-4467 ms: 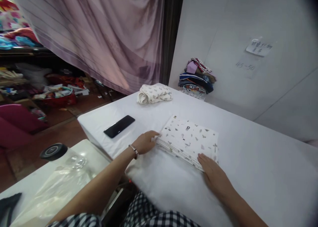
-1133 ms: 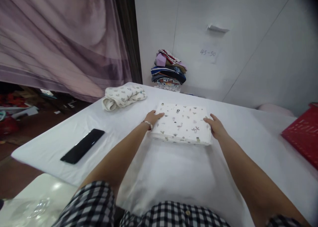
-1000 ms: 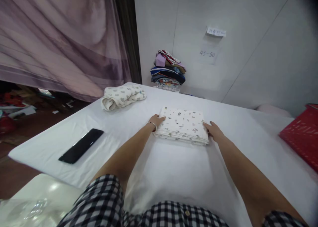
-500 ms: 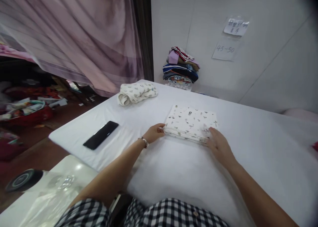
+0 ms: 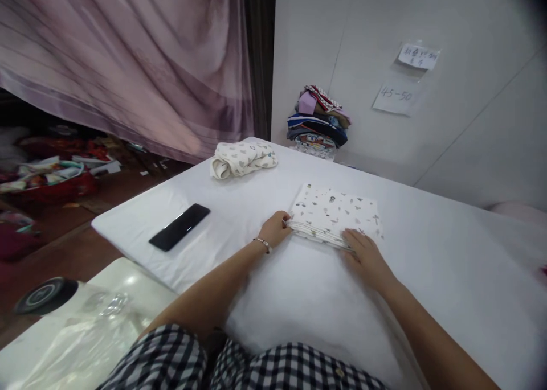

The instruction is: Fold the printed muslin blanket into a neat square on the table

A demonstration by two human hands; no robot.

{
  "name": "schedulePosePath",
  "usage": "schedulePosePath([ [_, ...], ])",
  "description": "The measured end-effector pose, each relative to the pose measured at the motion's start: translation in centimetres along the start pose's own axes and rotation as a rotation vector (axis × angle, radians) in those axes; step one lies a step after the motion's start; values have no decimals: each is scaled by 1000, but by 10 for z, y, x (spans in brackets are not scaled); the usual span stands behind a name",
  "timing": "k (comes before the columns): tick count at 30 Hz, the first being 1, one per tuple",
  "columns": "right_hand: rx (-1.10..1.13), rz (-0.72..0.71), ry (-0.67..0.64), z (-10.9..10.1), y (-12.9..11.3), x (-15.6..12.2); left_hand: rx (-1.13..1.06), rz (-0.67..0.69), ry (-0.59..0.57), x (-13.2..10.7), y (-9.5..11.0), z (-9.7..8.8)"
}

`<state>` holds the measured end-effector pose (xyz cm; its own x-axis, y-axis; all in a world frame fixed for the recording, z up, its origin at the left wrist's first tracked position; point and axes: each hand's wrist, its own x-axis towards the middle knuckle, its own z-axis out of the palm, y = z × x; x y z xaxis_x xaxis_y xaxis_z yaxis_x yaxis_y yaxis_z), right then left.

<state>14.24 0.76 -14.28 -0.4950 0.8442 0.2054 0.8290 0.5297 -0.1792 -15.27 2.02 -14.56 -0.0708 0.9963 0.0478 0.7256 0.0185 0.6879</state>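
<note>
A white cloth with small printed figures [image 5: 333, 208] lies folded into a flat, layered rectangle on the white-covered table. Its left front corner is pinched by my left hand [image 5: 274, 229], which wears a bracelet at the wrist. At the right part of the front edge is my right hand [image 5: 366, 259], fingers over the top layer and thumb low against the layered edge. Farther back on the left lies a loosely bundled cloth [image 5: 243, 159] with a similar print, apart from both hands.
A black phone [image 5: 179, 226] lies on the table's left side. A stack of folded fabrics [image 5: 318, 119] stands by the wall beyond the far edge. Clear plastic bags [image 5: 85, 344] cover a lower surface at left. A pinkish curtain [image 5: 171, 65] hangs behind; handwritten papers [image 5: 397, 97] are on the wall.
My right hand has slid left along the cloth's front edge, from near its right corner. My left hand keeps its hold on the left corner. The camera view has shifted slightly.
</note>
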Motion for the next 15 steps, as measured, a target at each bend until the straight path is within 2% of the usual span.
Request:
schedulePosePath([
  [7,20,-39,13,2,-20,19,43,40,10,1,-1,3],
  [11,86,-137,67,-1,-46,41,36,56,14,1,0,2],
  [15,152,-189,49,1,-75,66,-30,138,14,-1,-5,0],
])
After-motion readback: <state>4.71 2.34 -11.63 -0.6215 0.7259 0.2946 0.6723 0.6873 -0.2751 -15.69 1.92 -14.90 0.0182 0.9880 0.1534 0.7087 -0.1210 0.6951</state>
